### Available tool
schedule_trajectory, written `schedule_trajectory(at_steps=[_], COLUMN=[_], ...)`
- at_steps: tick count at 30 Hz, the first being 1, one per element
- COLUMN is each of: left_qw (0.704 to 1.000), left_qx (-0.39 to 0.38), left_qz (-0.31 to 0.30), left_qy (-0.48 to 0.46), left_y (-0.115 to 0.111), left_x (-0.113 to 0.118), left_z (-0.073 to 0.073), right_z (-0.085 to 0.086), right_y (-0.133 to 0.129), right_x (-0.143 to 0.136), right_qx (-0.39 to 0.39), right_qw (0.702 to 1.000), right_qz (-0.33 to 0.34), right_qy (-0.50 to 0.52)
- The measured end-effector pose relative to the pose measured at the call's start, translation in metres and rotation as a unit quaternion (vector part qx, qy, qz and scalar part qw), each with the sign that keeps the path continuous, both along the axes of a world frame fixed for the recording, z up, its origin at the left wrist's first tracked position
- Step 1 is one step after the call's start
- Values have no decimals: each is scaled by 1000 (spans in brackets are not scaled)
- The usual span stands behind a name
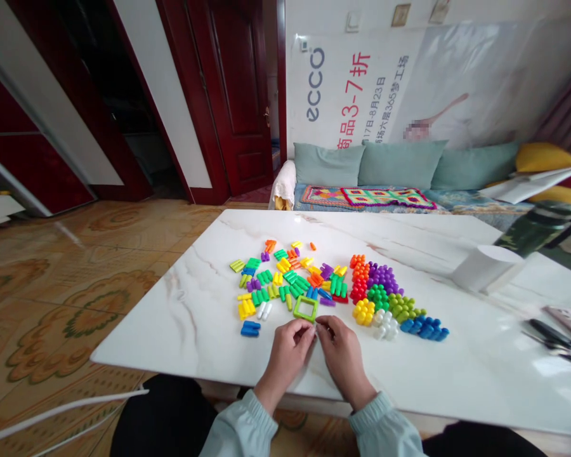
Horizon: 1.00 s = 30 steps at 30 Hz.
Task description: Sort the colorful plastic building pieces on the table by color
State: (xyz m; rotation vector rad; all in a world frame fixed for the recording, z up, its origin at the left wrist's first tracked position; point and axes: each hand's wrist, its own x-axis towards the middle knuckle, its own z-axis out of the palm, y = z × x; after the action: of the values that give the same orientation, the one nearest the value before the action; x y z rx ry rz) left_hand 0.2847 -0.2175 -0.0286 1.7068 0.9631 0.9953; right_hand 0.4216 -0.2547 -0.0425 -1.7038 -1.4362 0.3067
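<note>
Left hand (288,349) and right hand (341,352) are held, fingers curled in, near a green frame (305,318) — whether anything is pinched cannot be told.

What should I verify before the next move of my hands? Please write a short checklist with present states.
1. Left hand and right hand close together: ok, at the near side of the green frame.
2. Something held between the fingers: cannot tell, too small and hidden.
3. Loose pieces separated by colour: not ok, they lie mixed.
4. Purple cluster of one colour: ok.
5. Flask away from the hands: ok, at the far right.
</note>
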Motion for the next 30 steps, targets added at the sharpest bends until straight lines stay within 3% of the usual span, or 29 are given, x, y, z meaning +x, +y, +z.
schedule_trajectory(at_steps=[27, 30], left_qw=[999, 996], left_qx=[29, 72], left_qz=[-9, -5], left_qy=[17, 51], left_y=[-3, -11], left_x=[-1, -10], left_z=[-2, -1], right_z=[5, 4], right_y=[-4, -4], right_x=[-2, -1], right_qx=[6, 10], right_qw=[1000, 1000], right_qz=[13, 13], right_qy=[26, 24])
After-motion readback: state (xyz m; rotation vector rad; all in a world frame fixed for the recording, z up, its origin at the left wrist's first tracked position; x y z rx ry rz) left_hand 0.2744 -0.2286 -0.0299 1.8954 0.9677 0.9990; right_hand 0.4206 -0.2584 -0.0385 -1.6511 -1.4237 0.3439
